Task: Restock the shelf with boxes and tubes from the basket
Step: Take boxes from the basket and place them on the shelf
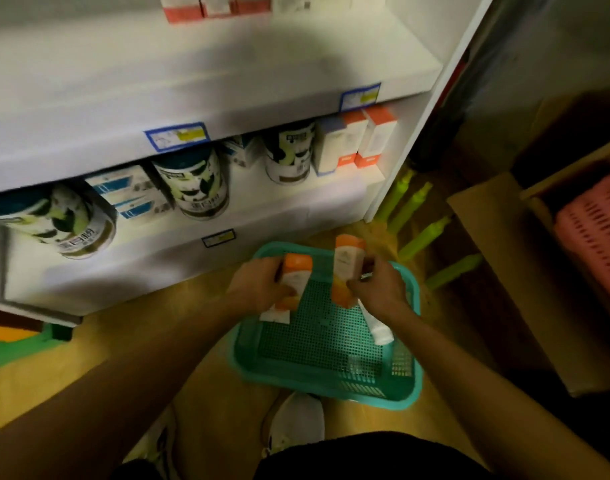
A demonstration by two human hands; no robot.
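A teal mesh basket (331,382) sits on the floor in front of the white shelf unit (192,98). Above the basket, my left hand (258,289) grips an orange-and-white box (294,271), with a white tube end (275,315) showing below it. My right hand (379,285) grips a second orange-and-white box (345,265); a white tube (378,327) sticks out beneath that hand. Matching orange-and-white boxes (359,140) stand at the right end of the lower shelf.
Tins (199,185) and blue-and-white cartons (130,192) fill the lower shelf. Green rods (421,233) lie on the floor to the right, beside a cardboard box (504,271) and a pink crate (594,237). My white shoe (296,424) is just below the basket.
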